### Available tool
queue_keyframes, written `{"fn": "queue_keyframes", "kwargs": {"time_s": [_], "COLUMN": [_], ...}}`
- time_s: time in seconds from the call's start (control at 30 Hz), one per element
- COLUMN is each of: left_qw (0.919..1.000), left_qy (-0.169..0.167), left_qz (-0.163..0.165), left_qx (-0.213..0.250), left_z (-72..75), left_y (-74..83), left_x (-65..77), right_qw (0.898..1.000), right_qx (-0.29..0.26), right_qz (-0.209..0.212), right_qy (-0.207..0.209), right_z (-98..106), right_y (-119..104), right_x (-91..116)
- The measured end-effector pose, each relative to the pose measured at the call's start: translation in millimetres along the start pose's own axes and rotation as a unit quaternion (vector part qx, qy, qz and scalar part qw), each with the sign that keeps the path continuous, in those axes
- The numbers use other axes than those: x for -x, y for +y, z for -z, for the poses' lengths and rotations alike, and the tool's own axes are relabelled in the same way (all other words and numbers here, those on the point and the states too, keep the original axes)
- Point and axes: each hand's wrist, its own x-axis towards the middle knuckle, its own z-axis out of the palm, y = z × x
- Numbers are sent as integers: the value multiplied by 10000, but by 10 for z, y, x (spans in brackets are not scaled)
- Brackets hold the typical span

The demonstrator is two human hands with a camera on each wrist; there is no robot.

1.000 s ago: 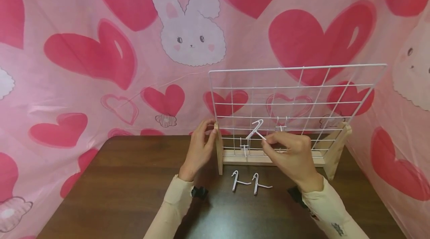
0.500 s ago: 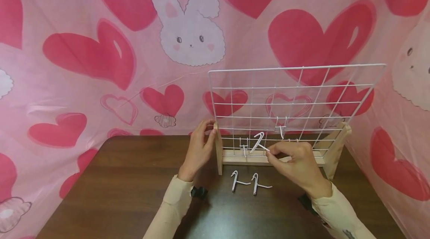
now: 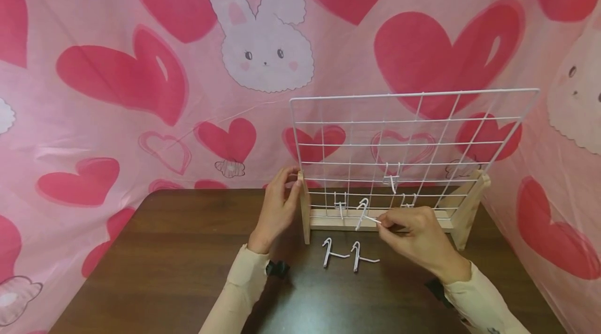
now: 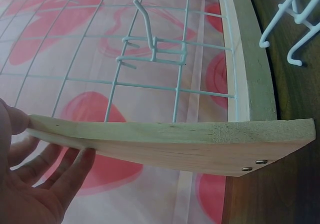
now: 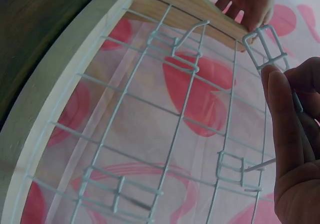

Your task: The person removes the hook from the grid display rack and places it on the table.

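In the head view my right hand [image 3: 424,237] pinches a white wire hook [image 3: 362,214] by its prong, in front of the lower part of a white wire grid [image 3: 418,143]. The right wrist view shows the held hook's square frame [image 5: 267,48] apart from the grid. My left hand [image 3: 277,209] holds the top of the wooden side post [image 4: 175,134], thumb on one side and fingers on the other. Three hooks hang on the grid: a lower-left hook [image 3: 340,206], a middle hook [image 3: 392,180] and a lower-right hook [image 5: 120,194], partly hidden by my right hand in the head view.
Two more white hooks, a left one [image 3: 328,254] and a right one [image 3: 358,257], lie on the brown table [image 3: 188,261] before the stand. The wooden base bar [image 3: 328,223] joins both side posts. A pink heart-patterned cloth [image 3: 338,57] hangs close behind.
My right hand has moved down and slightly right with the hook, uncovering the middle hook and part of the lower-right one. My left hand has stayed on the post.
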Motion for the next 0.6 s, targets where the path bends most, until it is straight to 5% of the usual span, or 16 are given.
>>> {"fn": "queue_keyframes", "kwargs": {"time_s": [0.6], "left_qw": [9999], "left_qy": [29], "left_qz": [-111], "left_qx": [-67], "left_z": [-7], "left_y": [-20], "left_x": [5], "right_qw": [9967], "right_qx": [314], "right_qz": [-26], "right_qy": [-752], "right_z": [44], "right_y": [299], "right_x": [354]}}
